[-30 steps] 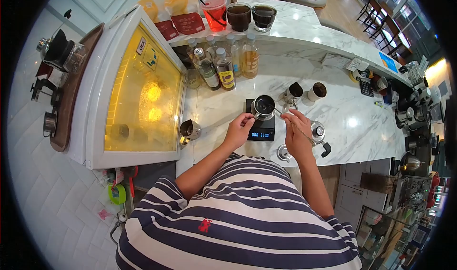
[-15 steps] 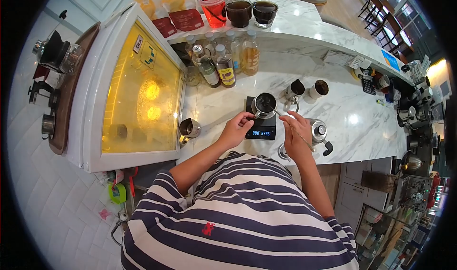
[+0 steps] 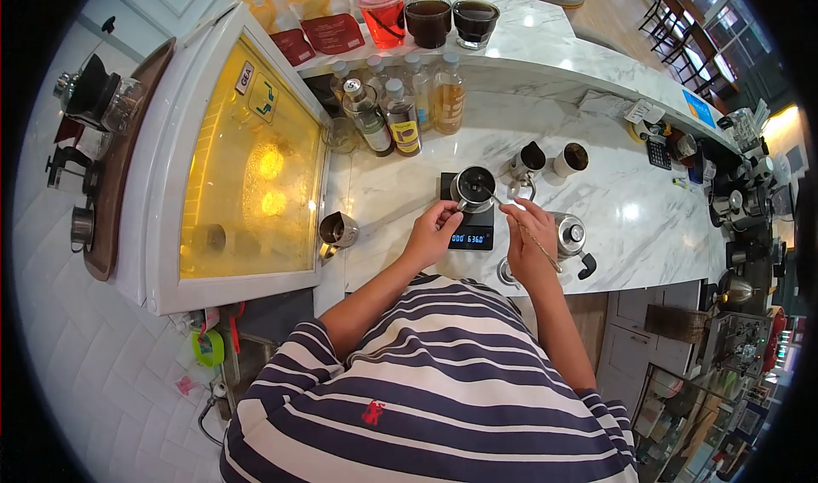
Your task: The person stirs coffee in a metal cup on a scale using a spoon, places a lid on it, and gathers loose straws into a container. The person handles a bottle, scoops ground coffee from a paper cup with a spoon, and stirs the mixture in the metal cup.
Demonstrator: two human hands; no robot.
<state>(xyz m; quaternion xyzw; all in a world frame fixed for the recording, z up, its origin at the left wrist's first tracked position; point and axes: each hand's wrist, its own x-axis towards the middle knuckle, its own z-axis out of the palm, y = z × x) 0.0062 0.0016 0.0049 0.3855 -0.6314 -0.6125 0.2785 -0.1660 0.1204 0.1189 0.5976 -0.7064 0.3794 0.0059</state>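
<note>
Pinching the near-side cup handle (image 3: 462, 204) are left fingers (image 3: 445, 208); right fingers (image 3: 526, 210) hold a spoon (image 3: 538, 246).

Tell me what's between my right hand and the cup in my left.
The spoon: your right hand grips its handle, and its far end reaches into the cup. The head view shows this.

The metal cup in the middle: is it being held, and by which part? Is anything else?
The left hand holds the metal cup by its handle; the right hand holds a twisted stirrer partway along its shaft.
</note>
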